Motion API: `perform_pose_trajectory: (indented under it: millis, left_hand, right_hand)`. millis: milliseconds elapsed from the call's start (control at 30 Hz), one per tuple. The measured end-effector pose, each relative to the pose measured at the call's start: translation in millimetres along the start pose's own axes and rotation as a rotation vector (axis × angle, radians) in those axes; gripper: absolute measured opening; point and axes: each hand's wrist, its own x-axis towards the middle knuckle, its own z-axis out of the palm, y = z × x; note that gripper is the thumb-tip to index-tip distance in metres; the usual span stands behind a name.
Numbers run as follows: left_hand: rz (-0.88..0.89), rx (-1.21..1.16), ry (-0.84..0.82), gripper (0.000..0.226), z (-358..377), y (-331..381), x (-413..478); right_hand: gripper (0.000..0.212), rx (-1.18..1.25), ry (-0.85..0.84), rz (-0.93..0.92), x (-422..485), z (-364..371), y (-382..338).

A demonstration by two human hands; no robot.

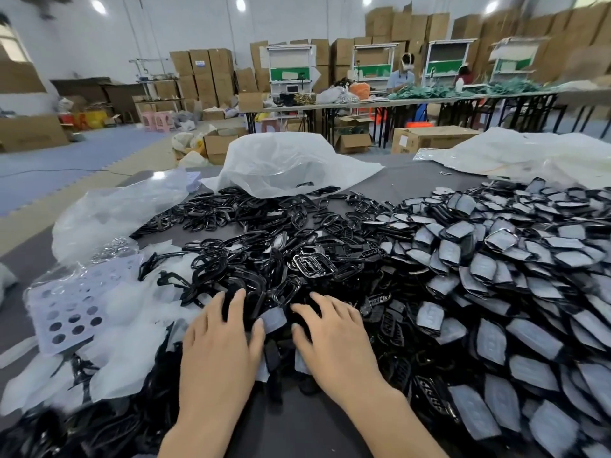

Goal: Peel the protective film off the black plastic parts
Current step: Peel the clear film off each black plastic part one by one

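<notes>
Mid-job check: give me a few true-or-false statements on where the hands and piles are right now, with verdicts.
1. The left hand and right hand lie on the black parts, fingers spread. True.
2. The film-covered parts are heaped on the left. False: they are on the right, and loose film lies on the left.
3. A sheet with round holes lies left of the left hand. True.
4. The right hand lifts a part high off the table. False: it rests low on the black parts and grips nothing.

Bright, even light from ceiling lamps [240, 4]; wide-angle bending at edges; corners blurred; soft shadows.
</notes>
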Motion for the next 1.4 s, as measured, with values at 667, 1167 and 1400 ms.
perform_pose_trajectory:
  millis: [667,1167,1400]
  left_hand:
    - [0.405,-0.481,0.151,0.036,-2,25,-3]
    - [-0.055,-0.683,0.082,0.032,-5,8,6]
    - [0.088,-0.504,0.109,0.033,-14,14,2]
  right_hand:
    - [0.017,1.236,0.065,0.22,-3,-21,-3]
    - [0.015,1.241,0.101,0.347,2,-24,11]
    - [0.039,1.203,0.052,0.288,3,-25,10]
